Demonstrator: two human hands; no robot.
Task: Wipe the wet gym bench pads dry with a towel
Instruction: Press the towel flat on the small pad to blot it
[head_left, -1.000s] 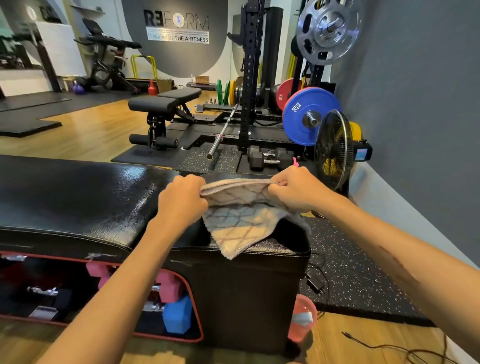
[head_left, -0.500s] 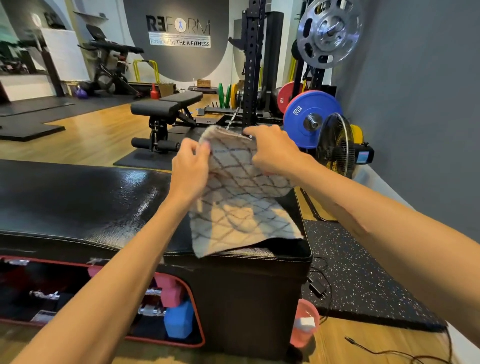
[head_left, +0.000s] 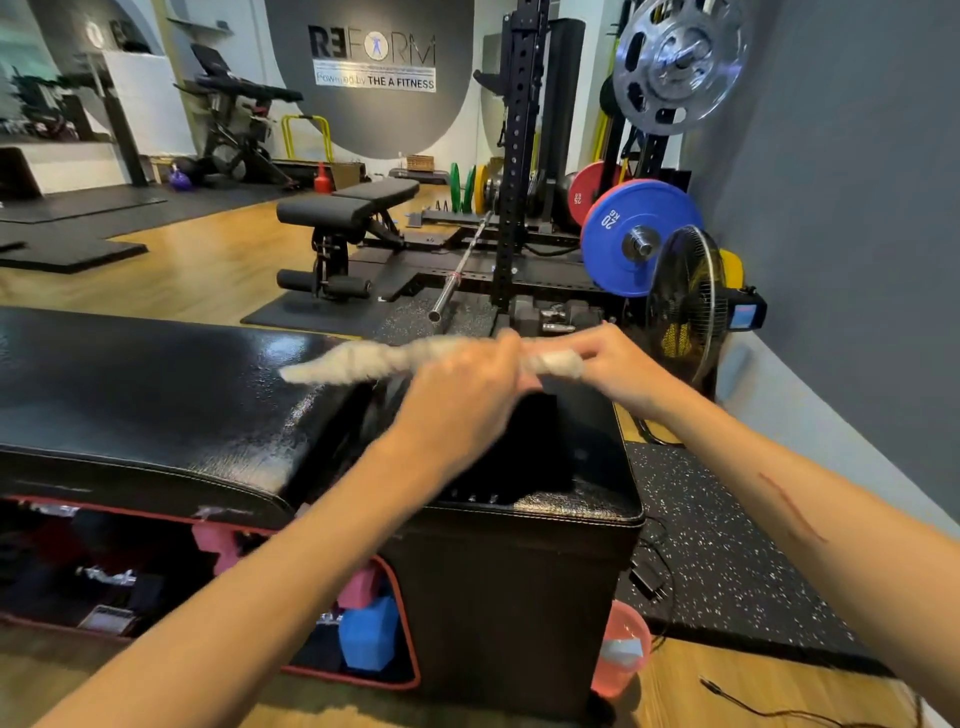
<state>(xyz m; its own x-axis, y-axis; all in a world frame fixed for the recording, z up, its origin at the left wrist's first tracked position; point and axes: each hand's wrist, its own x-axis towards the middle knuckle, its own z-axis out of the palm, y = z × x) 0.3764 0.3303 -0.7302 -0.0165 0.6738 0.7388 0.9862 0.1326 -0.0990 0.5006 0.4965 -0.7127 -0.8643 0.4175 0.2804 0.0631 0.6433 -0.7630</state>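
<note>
A long black bench pad (head_left: 156, 384) runs across in front of me, shiny and beaded with water. Above its right end I hold a beige patterned towel (head_left: 358, 361), blurred and stretched flat almost edge-on. My left hand (head_left: 462, 395) grips the towel near its middle. My right hand (head_left: 618, 369) pinches the towel's right end. Both hands hover a little above the pad; the towel's left end hangs free over the pad.
Under the pad an open compartment holds pink and blue dumbbells (head_left: 363, 629). A pink cup (head_left: 621, 649) stands on the floor by the bench corner. A black fan (head_left: 685, 301), a blue weight plate (head_left: 634, 236), a rack and a second bench (head_left: 343, 208) stand beyond.
The towel hung open like a sheet between my raised hands; now both hands have dropped lower and closer together, and the towel is swung flat and horizontal over the pad.
</note>
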